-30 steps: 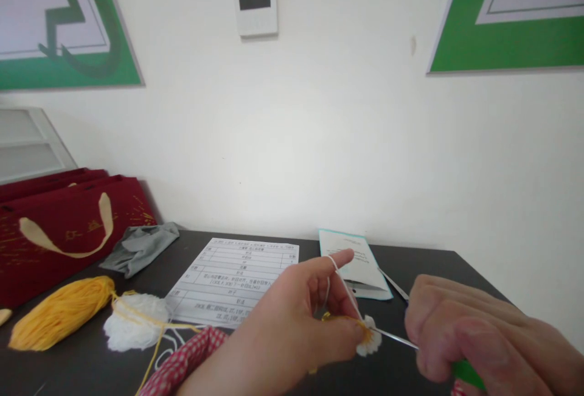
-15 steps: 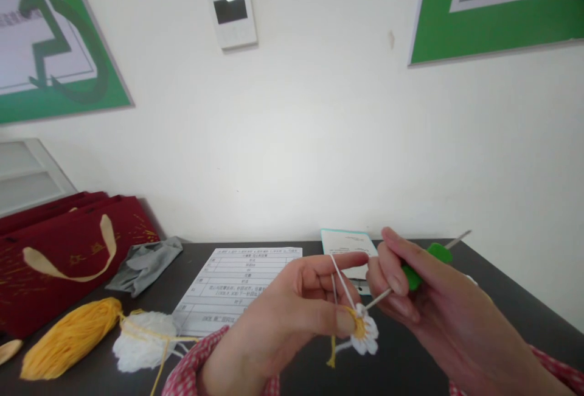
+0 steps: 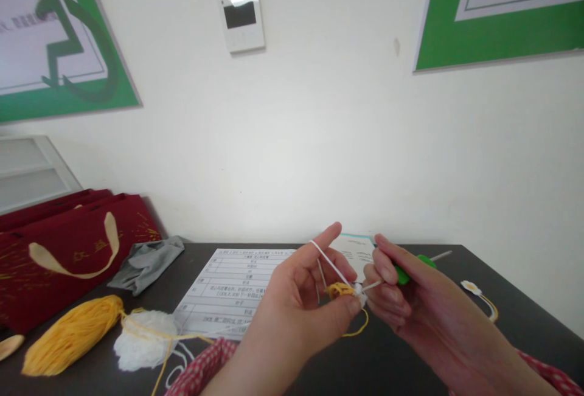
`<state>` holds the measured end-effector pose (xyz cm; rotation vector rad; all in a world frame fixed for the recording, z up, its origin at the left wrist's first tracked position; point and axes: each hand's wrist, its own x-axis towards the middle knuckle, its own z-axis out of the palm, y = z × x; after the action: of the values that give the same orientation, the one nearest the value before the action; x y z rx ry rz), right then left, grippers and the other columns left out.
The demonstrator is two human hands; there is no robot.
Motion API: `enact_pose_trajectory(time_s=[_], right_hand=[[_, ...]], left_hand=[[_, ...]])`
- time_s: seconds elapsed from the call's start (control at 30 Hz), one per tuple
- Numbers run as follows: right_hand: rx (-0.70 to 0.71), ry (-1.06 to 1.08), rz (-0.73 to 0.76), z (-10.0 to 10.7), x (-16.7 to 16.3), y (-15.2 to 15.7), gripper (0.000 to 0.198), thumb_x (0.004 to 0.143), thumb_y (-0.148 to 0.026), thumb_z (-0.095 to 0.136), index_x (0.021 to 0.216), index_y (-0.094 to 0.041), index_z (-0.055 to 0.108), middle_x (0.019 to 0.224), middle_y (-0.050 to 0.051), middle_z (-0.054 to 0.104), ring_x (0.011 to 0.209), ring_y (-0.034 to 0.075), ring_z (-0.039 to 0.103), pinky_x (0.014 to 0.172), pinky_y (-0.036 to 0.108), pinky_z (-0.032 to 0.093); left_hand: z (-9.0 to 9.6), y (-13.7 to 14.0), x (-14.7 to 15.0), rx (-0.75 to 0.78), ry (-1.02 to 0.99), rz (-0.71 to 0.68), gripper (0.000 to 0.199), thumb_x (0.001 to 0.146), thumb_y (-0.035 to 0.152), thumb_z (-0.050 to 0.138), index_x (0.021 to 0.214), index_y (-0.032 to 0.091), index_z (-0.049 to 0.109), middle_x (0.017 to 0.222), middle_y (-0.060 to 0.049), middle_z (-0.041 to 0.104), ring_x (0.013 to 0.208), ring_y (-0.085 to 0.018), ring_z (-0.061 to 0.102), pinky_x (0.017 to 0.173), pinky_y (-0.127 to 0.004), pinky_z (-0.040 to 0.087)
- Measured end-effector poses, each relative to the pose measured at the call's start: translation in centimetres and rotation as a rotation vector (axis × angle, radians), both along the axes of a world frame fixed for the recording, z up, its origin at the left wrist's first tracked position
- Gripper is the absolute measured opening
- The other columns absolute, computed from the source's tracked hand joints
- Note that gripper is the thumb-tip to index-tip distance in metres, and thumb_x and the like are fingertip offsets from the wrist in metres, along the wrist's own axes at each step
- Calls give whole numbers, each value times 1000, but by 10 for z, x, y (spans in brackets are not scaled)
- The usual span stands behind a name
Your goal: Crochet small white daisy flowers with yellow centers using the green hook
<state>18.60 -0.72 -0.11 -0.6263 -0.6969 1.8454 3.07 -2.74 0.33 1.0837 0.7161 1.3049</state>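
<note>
Between thumb and fingers, my left hand [image 3: 310,298] pinches a small crocheted flower [image 3: 341,289] with a yellow centre and white edge, now partly hidden by the thumb. A strand of white yarn [image 3: 335,267] runs taut from the raised left index finger down to the flower. My right hand [image 3: 410,298] is closed around a crochet hook [image 3: 404,274] with a green grip, its metal tip at the flower's white edge. Below the flower hangs a loose yellow yarn tail [image 3: 360,328].
On the dark table lie a yellow yarn skein [image 3: 73,335], a white yarn ball [image 3: 146,340], a printed sheet [image 3: 219,289] and a grey cloth [image 3: 146,265]. Red gift bags [image 3: 82,250] stand at left. A finished-looking flower piece [image 3: 472,288] with a curved cord lies at right.
My left hand has turned, tipping the flower from face-on to nearly edge-on, and its index finger now points higher. The hook has shifted slightly left with my right hand. The view has shifted slightly.
</note>
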Motion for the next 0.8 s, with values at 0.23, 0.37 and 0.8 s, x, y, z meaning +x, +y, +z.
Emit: enact_pose_trajectory(time_s=[0.23, 0.37, 0.8], right_hand=[[-23, 17, 46, -5, -1, 2, 36, 70, -38, 85, 54, -17, 60, 43, -7, 44, 40, 4, 33, 41, 16, 31], [-27, 29, 53, -5, -1, 1, 37, 70, -37, 86, 54, -17, 59, 43, -7, 44, 41, 4, 32, 41, 16, 31], [-182, -70, -178, -57, 8, -24, 39, 66, -41, 90, 52, -17, 62, 48, -5, 50, 45, 6, 38, 44, 19, 36]], left_hand=[[-8, 4, -7, 385, 286, 20, 65, 82, 0, 61, 134, 38, 63, 91, 2, 76, 80, -10, 66, 80, -23, 51], [-4, 1, -9, 417, 428, 83, 58, 83, 9, 67, 136, 33, 62, 92, 0, 77, 82, -13, 67, 84, -25, 51], [-54, -1, 3, -256, 108, -74, 87, 64, 20, 89, 143, 16, 53, 78, 1, 74, 70, -11, 62, 68, -25, 48]])
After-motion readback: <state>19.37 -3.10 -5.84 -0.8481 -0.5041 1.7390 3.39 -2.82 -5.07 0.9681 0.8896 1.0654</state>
